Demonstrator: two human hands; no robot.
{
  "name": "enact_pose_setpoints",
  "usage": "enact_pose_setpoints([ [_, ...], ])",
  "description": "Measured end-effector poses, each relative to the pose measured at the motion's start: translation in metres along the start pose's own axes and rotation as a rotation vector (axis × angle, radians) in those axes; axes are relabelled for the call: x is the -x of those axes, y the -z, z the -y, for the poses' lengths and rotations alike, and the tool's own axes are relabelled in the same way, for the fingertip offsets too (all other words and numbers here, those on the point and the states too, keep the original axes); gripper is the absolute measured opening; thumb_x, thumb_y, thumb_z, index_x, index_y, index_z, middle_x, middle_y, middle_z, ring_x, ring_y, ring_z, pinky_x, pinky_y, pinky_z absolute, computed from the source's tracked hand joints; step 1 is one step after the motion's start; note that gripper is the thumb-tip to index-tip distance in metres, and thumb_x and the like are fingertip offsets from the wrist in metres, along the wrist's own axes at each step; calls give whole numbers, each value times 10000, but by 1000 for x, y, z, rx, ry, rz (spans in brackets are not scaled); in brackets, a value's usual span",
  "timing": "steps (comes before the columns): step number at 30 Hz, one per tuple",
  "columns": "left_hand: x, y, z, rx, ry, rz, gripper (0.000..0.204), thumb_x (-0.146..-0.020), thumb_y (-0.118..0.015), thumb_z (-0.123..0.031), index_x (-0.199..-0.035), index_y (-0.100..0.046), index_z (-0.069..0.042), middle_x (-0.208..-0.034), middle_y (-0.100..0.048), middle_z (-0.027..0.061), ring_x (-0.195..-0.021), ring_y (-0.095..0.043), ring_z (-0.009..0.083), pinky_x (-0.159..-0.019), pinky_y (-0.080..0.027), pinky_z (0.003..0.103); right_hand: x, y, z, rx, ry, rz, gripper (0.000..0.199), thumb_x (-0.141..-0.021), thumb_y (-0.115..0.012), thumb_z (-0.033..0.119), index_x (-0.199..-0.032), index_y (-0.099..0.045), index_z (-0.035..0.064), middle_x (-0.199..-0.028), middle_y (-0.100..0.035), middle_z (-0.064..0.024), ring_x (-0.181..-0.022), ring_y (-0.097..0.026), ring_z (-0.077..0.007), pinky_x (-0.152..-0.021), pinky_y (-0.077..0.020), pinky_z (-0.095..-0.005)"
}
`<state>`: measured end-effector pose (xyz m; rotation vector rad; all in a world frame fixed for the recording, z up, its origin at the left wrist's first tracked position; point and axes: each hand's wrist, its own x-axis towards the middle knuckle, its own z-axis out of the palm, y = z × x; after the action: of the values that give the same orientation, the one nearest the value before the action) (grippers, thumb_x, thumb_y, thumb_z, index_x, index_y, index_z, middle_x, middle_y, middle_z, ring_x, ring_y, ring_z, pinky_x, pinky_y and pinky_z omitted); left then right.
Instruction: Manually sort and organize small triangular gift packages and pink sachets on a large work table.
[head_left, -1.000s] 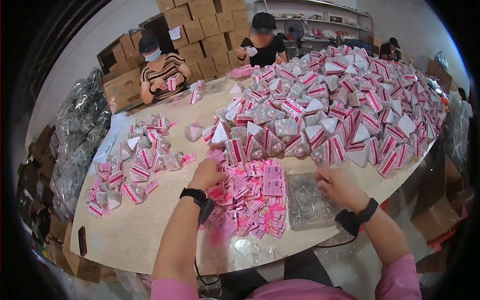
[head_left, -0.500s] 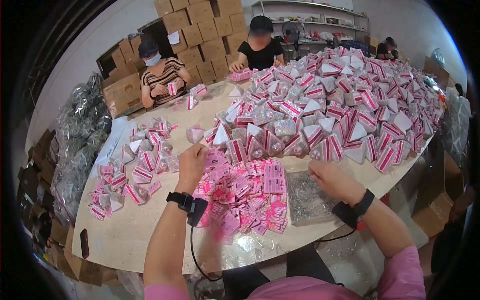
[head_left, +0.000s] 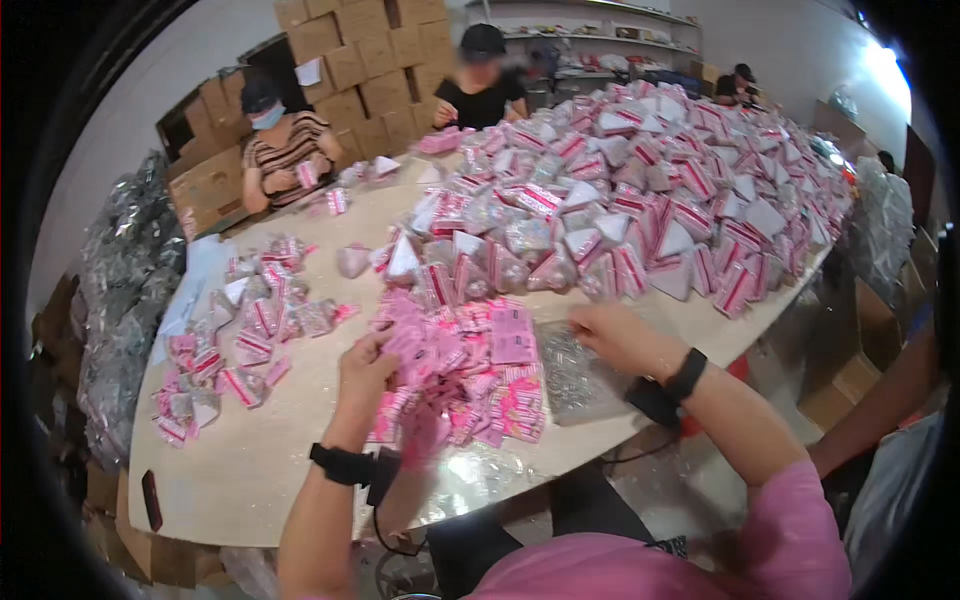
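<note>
My left hand (head_left: 366,372) is closed at the left edge of a heap of pink printed cards (head_left: 462,352). Its fingertips meet a pink card, which they seem to pinch, though the grip is partly hidden. Over a shallow clear tray (head_left: 600,408) holding small shiny metallic pieces, my right hand (head_left: 625,338) is also closed, thumb and fingers together; whatever it holds is too small or hidden to name. Beyond both hands lies a large mound of clear triangular packets (head_left: 570,235) with pink-and-white bands. A pinkish blur crosses the cards near my left wrist.
A smaller group of packets (head_left: 255,335) lies left, with a dark phone (head_left: 151,500) at the table's (head_left: 240,480) left edge. Co-workers sit across the table. Cartons (head_left: 365,75) are stacked behind; bagged material (head_left: 130,300) stands left. Another person's arm (head_left: 885,400) shows at right.
The whole view has shifted. My left hand has drawn nearer to me along the cards' edge, while my right hand stays over the tray. Another person's arm has come in at the right.
</note>
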<state>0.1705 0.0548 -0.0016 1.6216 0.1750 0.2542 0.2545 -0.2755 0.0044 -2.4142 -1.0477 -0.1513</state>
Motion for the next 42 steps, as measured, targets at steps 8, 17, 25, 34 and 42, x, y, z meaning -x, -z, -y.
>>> enact_pose_setpoints([
  [8, 10, -7, 5, -22, 9, 20, 74, -855, -587, -100, -847, -606, -29, -636, -546, -15, -503, -489, 56, -455, -392, 201, -1, 11, -3, 176, 19, 202, 68, -739, -568, 78, -773, -541, 26, -723, -549, -176, -720, -566, -360, -630, -433, -427],
  [17, 40, -36, -10, 29, 22, -13, 56, -839, -583, -64, -813, -576, -15, -633, -550, 13, -517, -542, 87, -470, -424, 211, 3, -7, 66, -832, -114, -120, 66, -789, -624, 40, -819, -572, 14, -726, -537, 43, -669, -496, -27, -581, -401, -207],
  [25, 52, -57, -16, -94, -27, 6, 56, -848, -563, -42, -806, -568, -6, -653, -581, 35, -538, -556, 91, -478, -436, 219, -8, -56, 109, -894, -206, -474, 103, -782, -622, 49, -841, -558, -5, -706, -567, -53, -647, -516, -106, -593, -435, -266],
  [34, 57, -58, -9, -233, -97, -37, 97, -840, -564, -72, -785, -577, 7, -599, -565, 25, -521, -531, 67, -477, -418, 233, -32, -73, 116, -1326, -348, -397, 68, -812, -610, -9, -817, -550, 23, -699, -565, -14, -600, -519, -63, -534, -417, -204],
  [42, 56, -49, -10, -286, -95, -52, 119, -846, -570, -95, -788, -586, 7, -605, -573, 35, -510, -514, 73, -468, -402, 236, -34, -84, 112, -1445, -327, -325, 85, -810, -617, -24, -831, -556, 32, -722, -562, -4, -620, -517, -68, -551, -418, -205],
])
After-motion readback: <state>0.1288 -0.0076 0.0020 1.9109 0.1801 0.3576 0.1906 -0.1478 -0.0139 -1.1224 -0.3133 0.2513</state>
